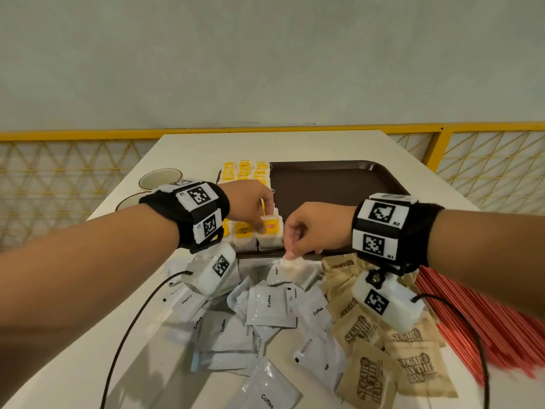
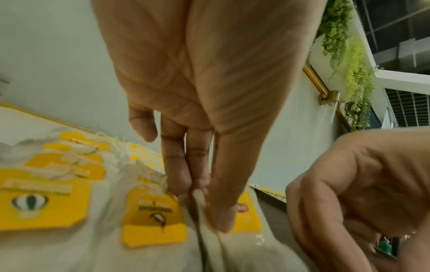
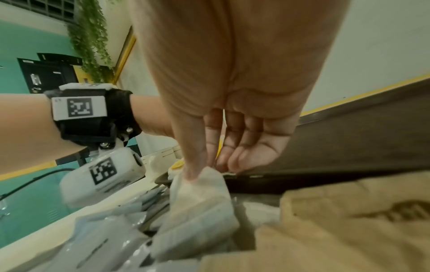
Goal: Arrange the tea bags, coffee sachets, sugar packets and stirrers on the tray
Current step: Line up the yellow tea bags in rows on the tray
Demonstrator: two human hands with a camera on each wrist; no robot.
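A brown tray [image 1: 339,184] lies across the middle of the table. Tea bags with yellow tags [image 1: 244,169] stand in rows along its left side. My left hand [image 1: 262,222] pinches the top of the tea bag [image 1: 270,234] nearest the tray's front edge; in the left wrist view its thumb and fingers [image 2: 177,176] close on that bag [image 2: 246,213]. My right hand [image 1: 290,253] pinches another white tea bag [image 1: 295,264] just in front of the tray, over the coffee sachets [image 1: 268,305]. In the right wrist view, the thumb and fingers of my right hand [image 3: 204,169] hold that bag [image 3: 202,195] by its top corner.
Brown sugar packets [image 1: 362,329] lie in a heap at the front right, and red stirrers [image 1: 472,326] spread out beyond them. Two saucers [image 1: 160,178] sit at the left of the table. The tray's right part is bare. A yellow railing runs behind the table.
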